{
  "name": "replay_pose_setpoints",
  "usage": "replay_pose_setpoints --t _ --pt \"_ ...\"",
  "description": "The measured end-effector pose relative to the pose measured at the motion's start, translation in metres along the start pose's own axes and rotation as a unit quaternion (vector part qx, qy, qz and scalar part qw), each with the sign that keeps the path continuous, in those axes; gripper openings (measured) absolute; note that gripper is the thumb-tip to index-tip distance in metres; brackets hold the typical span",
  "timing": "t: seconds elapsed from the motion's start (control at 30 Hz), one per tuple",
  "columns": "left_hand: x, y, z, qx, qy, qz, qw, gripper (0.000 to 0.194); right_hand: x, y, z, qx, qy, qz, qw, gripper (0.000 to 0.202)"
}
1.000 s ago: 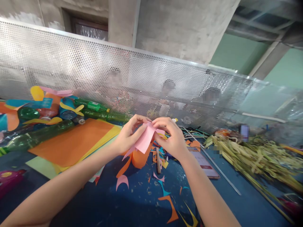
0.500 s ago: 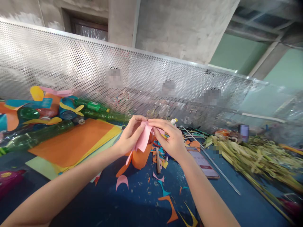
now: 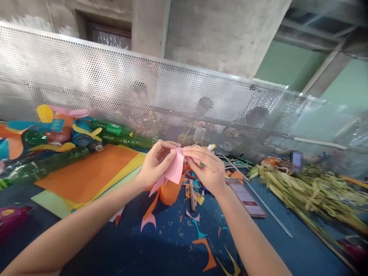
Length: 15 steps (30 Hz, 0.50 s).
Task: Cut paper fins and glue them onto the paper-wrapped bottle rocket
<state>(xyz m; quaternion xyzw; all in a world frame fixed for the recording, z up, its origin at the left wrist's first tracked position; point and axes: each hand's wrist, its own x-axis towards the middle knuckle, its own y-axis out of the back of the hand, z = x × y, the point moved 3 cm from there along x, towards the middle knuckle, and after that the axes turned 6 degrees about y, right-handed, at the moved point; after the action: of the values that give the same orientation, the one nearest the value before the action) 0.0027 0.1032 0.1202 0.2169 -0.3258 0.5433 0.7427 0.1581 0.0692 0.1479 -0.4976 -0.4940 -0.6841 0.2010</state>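
Pink paper [image 3: 176, 168] is pinched between both hands near the middle of the view. My left hand [image 3: 156, 163] has its fingers closed on the paper's left and upper edge. On the other side, my right hand [image 3: 206, 166] pinches the paper's upper right part with thumb and fingers. Directly under the pink paper stands an orange paper-covered object [image 3: 170, 191], its upper part hidden by the paper and hands. An orange strip hangs at its left, beside a pink scrap [image 3: 148, 221] on the blue table [image 3: 138, 253].
Orange sheets [image 3: 89, 172] and green bottles [image 3: 48, 165] lie left. Paper scraps [image 3: 205, 251] and a brown stick [image 3: 192, 195] sit centrally. A phone [image 3: 247, 199], white rod [image 3: 267, 207] and dried husks [image 3: 296, 188] are right. Behind stands a perforated metal panel [image 3: 172, 88], with people behind it.
The pink paper has shifted and spread slightly between the hands, its lower left part now hanging differently. My left hand has moved slightly left, and the orange strip has shifted.
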Motion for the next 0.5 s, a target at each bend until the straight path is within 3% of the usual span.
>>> replay_pose_setpoints --t 0.33,0.5 --pt "-0.005 -0.004 -0.004 -0.038 0.005 0.051 0.998 0.005 -0.013 -0.015 0.006 -0.034 0.05 0.112 0.992 0.033" --pt "-0.006 -0.004 -0.007 -0.044 0.002 0.074 0.996 0.015 -0.014 -0.019 0.005 -0.043 0.046 0.116 0.991 0.033"
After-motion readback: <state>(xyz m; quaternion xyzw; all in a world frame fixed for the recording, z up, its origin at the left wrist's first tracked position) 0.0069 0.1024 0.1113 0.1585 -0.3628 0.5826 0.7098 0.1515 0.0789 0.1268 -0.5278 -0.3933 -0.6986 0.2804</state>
